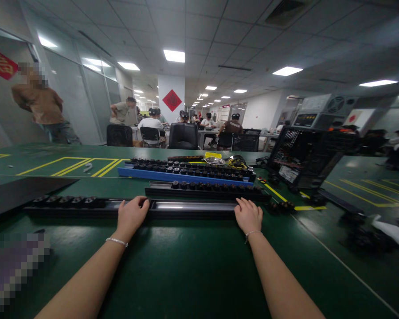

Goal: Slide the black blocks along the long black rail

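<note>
A long black rail (193,207) lies across the green table (186,266) in front of me, with several small black parts seated at its left end (66,201). My left hand (131,215) curls its fingers over the rail's near edge left of the middle. My right hand (248,215) rests on the rail's right end, fingers bent onto it. Both wrists wear thin bracelets.
Behind lie a second black rail (204,189) and a blue-edged tray (186,172) filled with black parts. A black mesh crate (299,155) stands at the right, a dark panel (23,190) at the left. Several people sit at desks further back; one person stands far left.
</note>
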`<state>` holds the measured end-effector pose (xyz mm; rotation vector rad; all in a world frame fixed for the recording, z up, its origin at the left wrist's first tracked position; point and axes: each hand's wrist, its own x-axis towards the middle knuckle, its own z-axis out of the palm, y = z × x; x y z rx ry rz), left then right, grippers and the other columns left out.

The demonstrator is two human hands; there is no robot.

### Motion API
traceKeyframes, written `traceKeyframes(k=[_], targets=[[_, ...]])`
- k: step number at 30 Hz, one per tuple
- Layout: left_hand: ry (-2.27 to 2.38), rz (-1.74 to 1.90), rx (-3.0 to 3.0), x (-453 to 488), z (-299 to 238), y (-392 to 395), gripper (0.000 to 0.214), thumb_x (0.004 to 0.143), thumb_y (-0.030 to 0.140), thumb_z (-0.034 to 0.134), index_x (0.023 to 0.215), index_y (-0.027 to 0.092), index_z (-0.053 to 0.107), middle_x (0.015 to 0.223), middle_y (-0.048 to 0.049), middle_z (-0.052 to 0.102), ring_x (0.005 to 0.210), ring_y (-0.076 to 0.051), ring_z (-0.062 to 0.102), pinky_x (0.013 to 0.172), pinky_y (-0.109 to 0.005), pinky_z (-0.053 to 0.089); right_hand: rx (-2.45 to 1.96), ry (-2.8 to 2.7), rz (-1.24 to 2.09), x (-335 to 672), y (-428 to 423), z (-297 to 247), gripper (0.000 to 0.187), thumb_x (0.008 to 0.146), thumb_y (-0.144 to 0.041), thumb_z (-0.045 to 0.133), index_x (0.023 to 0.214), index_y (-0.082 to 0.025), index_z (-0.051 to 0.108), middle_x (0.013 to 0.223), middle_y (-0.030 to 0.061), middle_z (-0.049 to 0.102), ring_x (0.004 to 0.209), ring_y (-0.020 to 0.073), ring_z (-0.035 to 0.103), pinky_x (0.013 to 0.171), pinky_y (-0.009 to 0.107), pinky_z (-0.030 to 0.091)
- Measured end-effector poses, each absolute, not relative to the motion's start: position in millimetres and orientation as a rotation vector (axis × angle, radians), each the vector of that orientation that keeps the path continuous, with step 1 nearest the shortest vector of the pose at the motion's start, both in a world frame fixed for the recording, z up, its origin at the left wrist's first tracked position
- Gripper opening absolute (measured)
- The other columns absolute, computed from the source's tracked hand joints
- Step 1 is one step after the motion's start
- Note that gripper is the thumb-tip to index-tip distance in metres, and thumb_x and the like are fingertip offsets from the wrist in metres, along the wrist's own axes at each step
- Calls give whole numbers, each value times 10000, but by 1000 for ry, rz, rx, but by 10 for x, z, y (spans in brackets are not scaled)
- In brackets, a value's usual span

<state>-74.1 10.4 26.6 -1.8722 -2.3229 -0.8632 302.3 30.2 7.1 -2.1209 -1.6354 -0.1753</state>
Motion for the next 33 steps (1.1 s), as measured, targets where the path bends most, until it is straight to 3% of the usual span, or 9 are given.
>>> traceKeyframes(k=[18, 33], targets=[[-2221, -755, -2077, -615, 274, 88, 432, 851, 384, 349, 1162, 237, 610, 1088, -63, 691, 1034, -215, 612, 1088, -453, 213, -2180, -1662, -136, 3013, 293, 122, 469, 873, -305, 291, 1266, -287, 545, 1373, -19, 478, 1281, 199, 343, 1078, 449, 171], [-2118, -707, -2205, -499, 235, 83, 450, 853, 371, 366, 1241, 240, 551, 1112, -85, 669, 1074, -232, 571, 1082, -512, 173, -2158, -1657, -164, 3025, 311, 90, 456, 869, -295, 313, 1250, -286, 562, 1361, -9, 492, 1267, 208, 359, 1068, 453, 188]])
